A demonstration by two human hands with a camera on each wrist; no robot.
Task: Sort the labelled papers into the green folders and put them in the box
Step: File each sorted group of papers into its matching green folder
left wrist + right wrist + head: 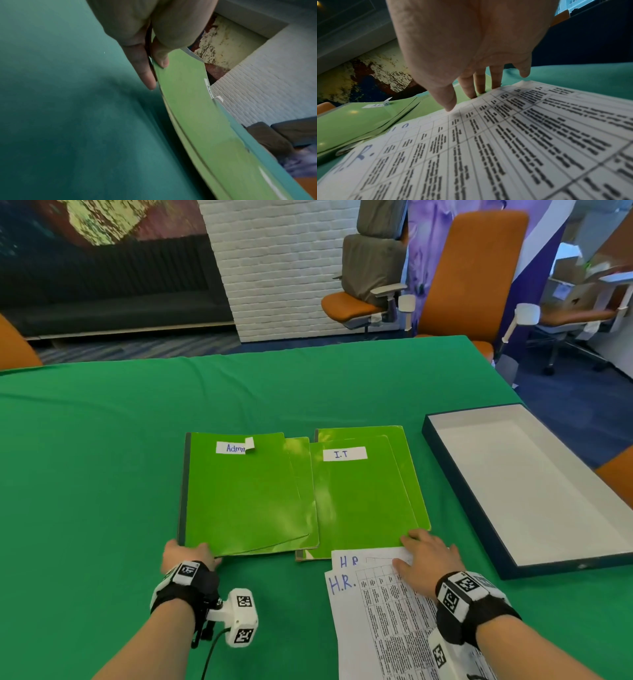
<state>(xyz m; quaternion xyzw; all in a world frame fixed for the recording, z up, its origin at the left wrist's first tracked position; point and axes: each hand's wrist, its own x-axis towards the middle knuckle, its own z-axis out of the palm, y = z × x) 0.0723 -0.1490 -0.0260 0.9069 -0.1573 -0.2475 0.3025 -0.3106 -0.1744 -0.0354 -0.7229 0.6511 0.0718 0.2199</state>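
Two green folder stacks lie side by side on the table. The Admin folder (239, 494) is on the left and the I.T folder (363, 498) on the right. My left hand (186, 553) pinches the Admin folder (192, 108) at its near left corner, thumb on top and fingers (145, 75) below. Papers marked H.R. (383, 604) lie in front of the I.T folder. On their top edge rests my right hand (424, 563) with straight fingers (471, 88), thumb touching the sheet (505, 142). The dark box (459, 494) with a white inside sits at the right.
The green cloth covers the table (102, 474). Orange chairs (472, 275) stand beyond the far right corner, another at the far left edge. The Admin label (236, 447) has a curled end.
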